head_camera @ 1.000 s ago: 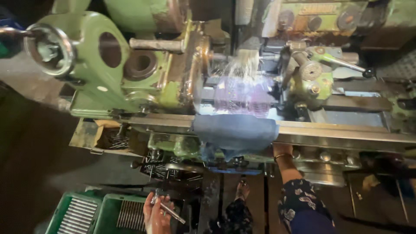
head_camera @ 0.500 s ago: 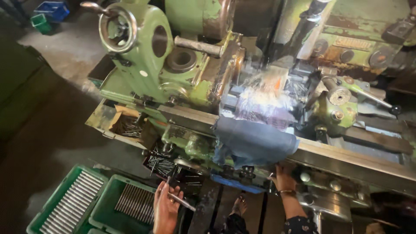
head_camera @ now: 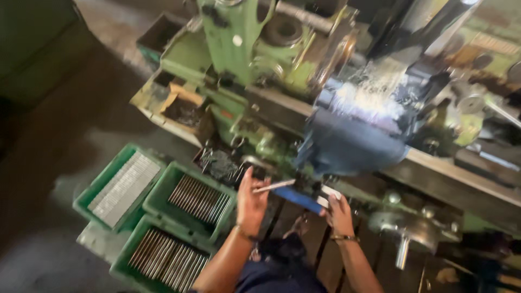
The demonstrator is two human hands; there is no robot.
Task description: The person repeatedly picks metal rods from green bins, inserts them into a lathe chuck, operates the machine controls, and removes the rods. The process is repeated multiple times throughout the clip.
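Nearest, three green crates of stacked metal rods sit low on the left. Just beyond them the left hand is raised, its fingers pinching one thin metal rod by its near end, so the rod points right towards the machine. The right hand rests at a blue part on the machine's front edge; I cannot tell how its fingers are set. Farther off, a grey cloth hangs over the green lathe. To do this well, I judge, keep the pinch firm and the rod level, and keep sleeves and fingers off the cloth.
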